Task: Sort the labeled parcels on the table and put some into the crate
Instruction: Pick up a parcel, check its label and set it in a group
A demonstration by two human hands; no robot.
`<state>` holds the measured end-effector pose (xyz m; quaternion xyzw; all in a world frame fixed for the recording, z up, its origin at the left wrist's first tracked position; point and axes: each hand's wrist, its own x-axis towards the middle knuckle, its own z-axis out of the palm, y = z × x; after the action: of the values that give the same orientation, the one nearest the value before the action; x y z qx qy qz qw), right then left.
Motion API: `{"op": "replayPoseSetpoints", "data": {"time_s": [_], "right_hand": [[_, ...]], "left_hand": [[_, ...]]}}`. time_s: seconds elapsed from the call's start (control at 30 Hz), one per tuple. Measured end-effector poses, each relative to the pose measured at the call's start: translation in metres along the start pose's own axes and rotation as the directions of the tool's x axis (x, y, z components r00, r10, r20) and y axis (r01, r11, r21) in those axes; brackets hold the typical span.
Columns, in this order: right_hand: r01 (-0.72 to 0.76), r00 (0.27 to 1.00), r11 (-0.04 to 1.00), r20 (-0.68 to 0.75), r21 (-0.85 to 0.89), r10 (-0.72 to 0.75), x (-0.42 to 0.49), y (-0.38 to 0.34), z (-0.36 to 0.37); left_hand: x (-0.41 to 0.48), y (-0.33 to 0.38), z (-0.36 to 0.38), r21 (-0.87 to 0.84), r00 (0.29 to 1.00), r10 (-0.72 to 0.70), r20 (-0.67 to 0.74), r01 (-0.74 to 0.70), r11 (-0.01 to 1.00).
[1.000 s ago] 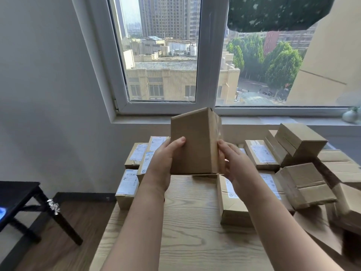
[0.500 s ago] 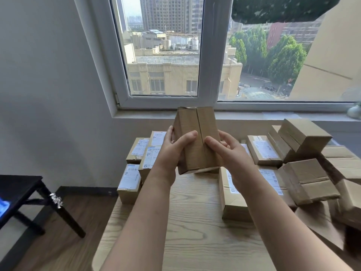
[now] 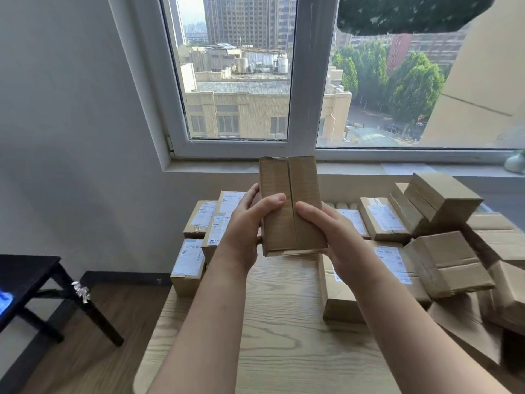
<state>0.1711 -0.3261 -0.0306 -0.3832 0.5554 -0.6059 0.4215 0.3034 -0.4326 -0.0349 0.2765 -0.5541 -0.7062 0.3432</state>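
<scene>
I hold a brown cardboard parcel upright above the wooden table, its taped seam side facing me and no label showing. My left hand grips its left edge with the thumb across the front. My right hand grips the right edge and lower corner. Labeled parcels lie in a group at the table's far left. More labeled parcels lie behind my right hand. No crate is in view.
A loose heap of plain cardboard boxes fills the table's right side. A black side table stands on the floor at the left. The window sill runs behind the table.
The parcel has been turned in my hands from its broad plain face to the seam side, and my thumbs have moved onto its front. The view has tilted slightly.
</scene>
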Motion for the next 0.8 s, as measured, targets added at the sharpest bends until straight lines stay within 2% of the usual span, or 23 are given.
{"op": "replayPoseSetpoints", "data": {"time_s": [0.23, 0.37, 0.43, 0.5, 0.57, 0.67, 0.73, 0.8], "right_hand": [[-0.019, 1.000, 0.998, -0.008, -0.055, 0.019, -0.002, -0.001, 0.002], [-0.156, 0.977, 0.986, -0.153, -0.049, 0.147, 0.008, 0.007, -0.003], [-0.220, 0.962, 0.974, -0.180, -0.049, 0.208, 0.011, 0.010, -0.004], [-0.216, 0.957, 0.976, -0.203, -0.034, 0.205, 0.011, 0.009, -0.004], [-0.160, 0.963, 0.987, -0.224, -0.026, 0.150, 0.010, 0.010, -0.007], [-0.104, 0.959, 0.994, -0.267, -0.028, 0.093, 0.009, 0.011, -0.012], [-0.081, 0.951, 0.995, -0.302, -0.056, 0.061, 0.009, 0.011, -0.013], [-0.065, 0.949, 0.993, -0.314, -0.095, 0.033, 0.009, 0.010, -0.013]], "left_hand": [[0.002, 0.000, -0.003, -0.065, 1.000, -0.022, 0.010, 0.023, 0.998], [0.000, 0.001, -0.005, -0.255, 0.994, -0.098, 0.053, 0.109, 0.961], [-0.003, 0.002, -0.001, -0.341, 0.989, -0.120, 0.087, 0.142, 0.929], [-0.003, 0.001, -0.001, -0.358, 0.987, -0.129, 0.091, 0.153, 0.921], [-0.002, 0.000, -0.004, -0.355, 0.986, -0.150, 0.068, 0.164, 0.920], [0.001, -0.002, -0.008, -0.270, 0.980, -0.190, -0.066, 0.165, 0.949], [0.004, -0.003, -0.010, -0.192, 0.975, -0.147, -0.166, 0.115, 0.975], [0.005, -0.003, -0.008, -0.139, 0.973, -0.105, -0.205, 0.077, 0.987]]}}
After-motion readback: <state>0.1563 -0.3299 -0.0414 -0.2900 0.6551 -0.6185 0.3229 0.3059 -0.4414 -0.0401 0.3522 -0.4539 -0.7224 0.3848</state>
